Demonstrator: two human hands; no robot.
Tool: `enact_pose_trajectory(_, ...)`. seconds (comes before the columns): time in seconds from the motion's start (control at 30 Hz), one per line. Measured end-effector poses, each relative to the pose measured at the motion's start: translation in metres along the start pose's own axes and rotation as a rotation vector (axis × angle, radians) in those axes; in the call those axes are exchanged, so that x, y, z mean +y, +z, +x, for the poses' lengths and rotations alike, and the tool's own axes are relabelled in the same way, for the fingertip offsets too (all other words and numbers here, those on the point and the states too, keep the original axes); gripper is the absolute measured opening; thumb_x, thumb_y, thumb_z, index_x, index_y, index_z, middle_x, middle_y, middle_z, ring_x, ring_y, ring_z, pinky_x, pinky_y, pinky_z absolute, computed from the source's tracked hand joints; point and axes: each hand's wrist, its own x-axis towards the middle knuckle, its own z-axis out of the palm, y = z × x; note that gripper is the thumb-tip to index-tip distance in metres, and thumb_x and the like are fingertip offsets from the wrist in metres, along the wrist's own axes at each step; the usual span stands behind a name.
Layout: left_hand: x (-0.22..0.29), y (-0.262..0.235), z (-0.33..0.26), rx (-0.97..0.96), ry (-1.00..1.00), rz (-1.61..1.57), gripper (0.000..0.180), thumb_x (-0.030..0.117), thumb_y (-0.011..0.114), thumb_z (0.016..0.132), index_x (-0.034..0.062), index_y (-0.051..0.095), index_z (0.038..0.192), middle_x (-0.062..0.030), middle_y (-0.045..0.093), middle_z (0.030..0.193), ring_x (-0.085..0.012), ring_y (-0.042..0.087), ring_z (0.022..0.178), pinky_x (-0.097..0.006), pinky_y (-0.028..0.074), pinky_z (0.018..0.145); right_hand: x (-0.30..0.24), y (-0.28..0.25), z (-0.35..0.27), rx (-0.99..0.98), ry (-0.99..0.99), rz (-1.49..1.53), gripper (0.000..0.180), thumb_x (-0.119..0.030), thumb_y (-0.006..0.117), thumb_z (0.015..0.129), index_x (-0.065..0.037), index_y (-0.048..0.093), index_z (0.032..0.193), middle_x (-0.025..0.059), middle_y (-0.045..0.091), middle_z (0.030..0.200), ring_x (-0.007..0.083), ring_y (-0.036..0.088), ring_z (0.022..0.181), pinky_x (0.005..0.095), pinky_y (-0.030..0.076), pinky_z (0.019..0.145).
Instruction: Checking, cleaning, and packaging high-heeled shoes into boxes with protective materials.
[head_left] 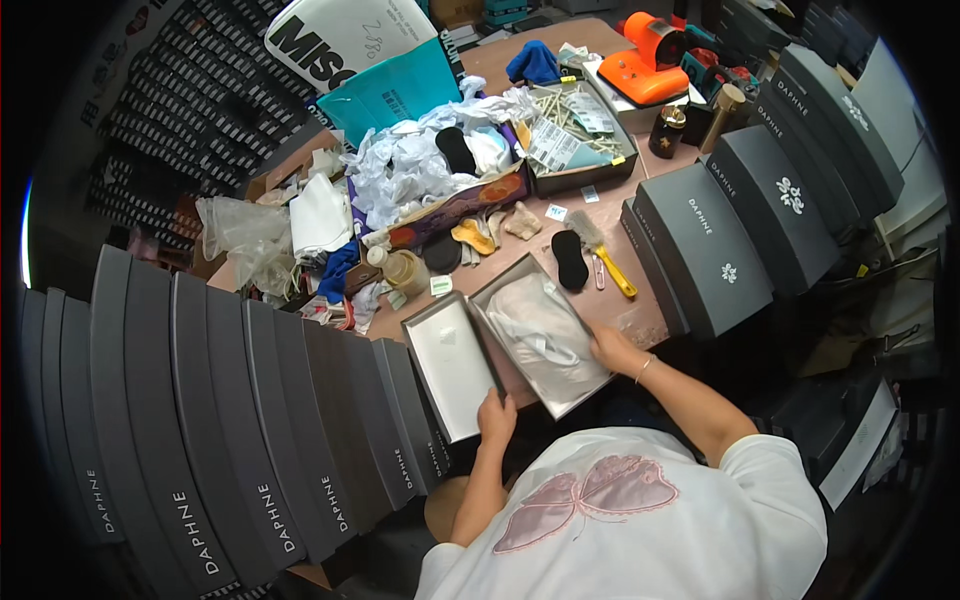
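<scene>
A grey shoebox (515,290) lies in front of me without its cover, with white tissue paper (540,322) and something pale wrapped in it; what the paper covers I cannot make out. My right hand (616,352) grips the box's right wall, fingers over the rim. Left of the box, and close against it, the box's shallow lid (450,375) rests with its white inside up. My left hand (496,417) is closed on the lid's near right edge.
Stacked grey shoeboxes stand at left (230,400) and right (700,255). Beyond the open box lie a black shoe insole (570,260) and a yellow-handled brush (618,272). Farther back are a carton heaped with crumpled tissue (400,165), a squat bottle (405,270) and an orange tape dispenser (645,70).
</scene>
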Motion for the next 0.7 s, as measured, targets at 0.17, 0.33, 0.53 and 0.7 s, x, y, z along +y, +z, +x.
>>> enact_pose_trajectory(0.17, 0.102, -0.145, -0.048, -0.223, -0.110, -1.243, 0.020, 0.009, 0.056, 0.093, -0.0004, 0.059, 0.111, -0.0051, 0.065, 0.103, -0.0122, 0.062, 0.089, -0.030, 0.051, 0.078, -0.031, -0.025, -0.033, 0.164, -0.156, 0.073, 0.059, -0.038, 0.054, 0.092, 0.005, 0.046, 0.131, 0.0267, 0.061, 0.115, 0.0402, 0.058, 0.108, 0.0413, 0.044, 0.095)
enact_pose_trajectory(0.33, 0.101, -0.076, -0.046, -0.390, -0.120, -1.178, 0.048, 0.019, 0.060, 0.094, -0.0015, 0.041, 0.133, -0.0121, 0.059, 0.116, -0.0182, 0.056, 0.106, -0.030, 0.044, 0.093, -0.082, -0.071, -0.026, -0.031, 0.183, 0.450, 0.063, -0.049, 0.050, 0.093, 0.004, 0.052, 0.127, 0.0246, 0.063, 0.113, 0.0334, 0.063, 0.103, 0.0373, 0.047, 0.090)
enact_pose_trajectory(0.53, 0.076, -0.020, 0.011, -0.230, -0.215, -1.004, 0.050, 0.032, 0.057, 0.096, -0.0003, 0.042, 0.131, -0.0139, 0.057, 0.116, -0.0196, 0.054, 0.106, -0.033, 0.044, 0.093, -0.034, 0.007, 0.024, 0.133, 0.153, -0.026, 0.068, -0.062, 0.053, 0.084, -0.003, 0.065, 0.113, 0.0279, 0.064, 0.105, 0.0410, 0.063, 0.097, 0.0459, 0.049, 0.086)
enact_pose_trajectory(0.7, 0.054, -0.020, 0.040, -0.498, -0.628, -1.138, 0.042, 0.032, 0.058, 0.095, 0.0011, 0.053, 0.123, -0.0074, 0.061, 0.112, -0.0202, 0.058, 0.099, -0.034, 0.047, 0.087, -0.019, 0.001, 0.036, -0.069, 0.268, 0.237, 0.071, -0.054, 0.062, 0.084, -0.003, 0.053, 0.131, 0.0247, 0.060, 0.119, 0.0322, 0.059, 0.112, 0.0389, 0.045, 0.095)
